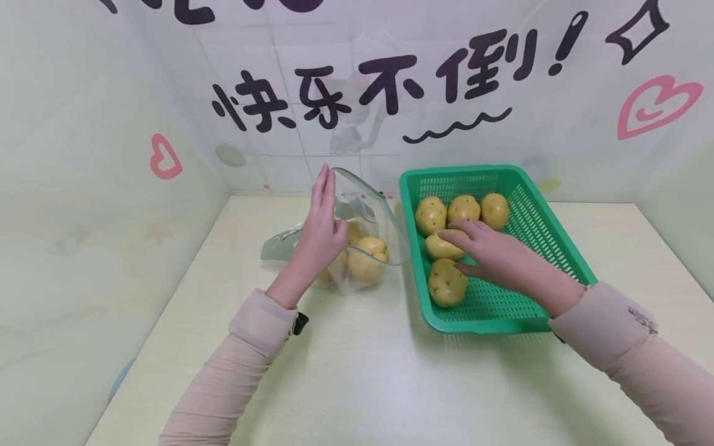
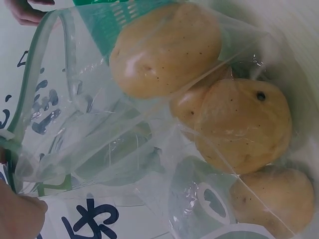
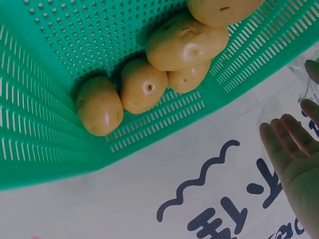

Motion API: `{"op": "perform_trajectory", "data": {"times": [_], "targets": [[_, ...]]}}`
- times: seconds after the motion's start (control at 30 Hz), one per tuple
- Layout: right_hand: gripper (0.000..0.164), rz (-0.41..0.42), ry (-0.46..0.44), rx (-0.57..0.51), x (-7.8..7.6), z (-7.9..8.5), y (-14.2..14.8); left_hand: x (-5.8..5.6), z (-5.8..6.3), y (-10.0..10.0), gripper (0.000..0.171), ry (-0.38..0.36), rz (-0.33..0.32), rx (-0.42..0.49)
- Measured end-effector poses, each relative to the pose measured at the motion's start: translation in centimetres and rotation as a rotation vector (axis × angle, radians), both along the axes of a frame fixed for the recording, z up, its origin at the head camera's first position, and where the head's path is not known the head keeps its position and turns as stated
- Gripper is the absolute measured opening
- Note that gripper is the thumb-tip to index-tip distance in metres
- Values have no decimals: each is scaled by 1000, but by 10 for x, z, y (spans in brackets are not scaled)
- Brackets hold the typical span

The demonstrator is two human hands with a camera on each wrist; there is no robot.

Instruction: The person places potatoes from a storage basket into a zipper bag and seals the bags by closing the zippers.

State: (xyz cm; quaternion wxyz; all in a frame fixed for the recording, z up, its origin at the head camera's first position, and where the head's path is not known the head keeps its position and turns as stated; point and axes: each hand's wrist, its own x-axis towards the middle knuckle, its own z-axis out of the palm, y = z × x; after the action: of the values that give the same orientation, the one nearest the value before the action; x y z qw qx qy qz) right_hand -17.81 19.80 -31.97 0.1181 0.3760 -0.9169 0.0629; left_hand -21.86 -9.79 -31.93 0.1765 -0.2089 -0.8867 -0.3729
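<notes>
My left hand [image 1: 320, 235] pinches the mouth of a clear zip bag [image 1: 387, 220] between thumb and fingers, and the bag's top gapes toward the right. Inside the bag, several potatoes [image 2: 167, 50] rest at the bottom. In the right wrist view my right hand [image 3: 304, 184] has its fingers extended and holds nothing. The head view places it over the green basket [image 1: 558, 229], close above the potato [image 1: 443, 246] in the middle. Several potatoes lie in the basket, among them one potato [image 1: 447, 283] nearest me; three more line the far end.
Basket and bag stand side by side on a pale wooden table [image 1: 362, 371]. Behind them rises a white sheet [image 1: 474, 148] with black lettering and pink hearts. Pale side walls [image 1: 83, 248] bound the table on the left and right.
</notes>
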Motion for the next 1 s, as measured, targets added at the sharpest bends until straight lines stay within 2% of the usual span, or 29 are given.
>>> {"op": "perform_trajectory", "data": {"times": [0.37,0.57,0.83,1.0], "targets": [[56,-40,-77,44,11,1,7,-1,-1,0,79,4,-16,4],[57,-28,-74,57,15,-5,9,0,-1,0,79,4,-13,5],[57,36,-8,45,16,-20,13,0,-3,-2,79,-2,-12,4],[61,38,-30,55,17,-25,14,0,-2,-2,79,-4,-14,4]]}}
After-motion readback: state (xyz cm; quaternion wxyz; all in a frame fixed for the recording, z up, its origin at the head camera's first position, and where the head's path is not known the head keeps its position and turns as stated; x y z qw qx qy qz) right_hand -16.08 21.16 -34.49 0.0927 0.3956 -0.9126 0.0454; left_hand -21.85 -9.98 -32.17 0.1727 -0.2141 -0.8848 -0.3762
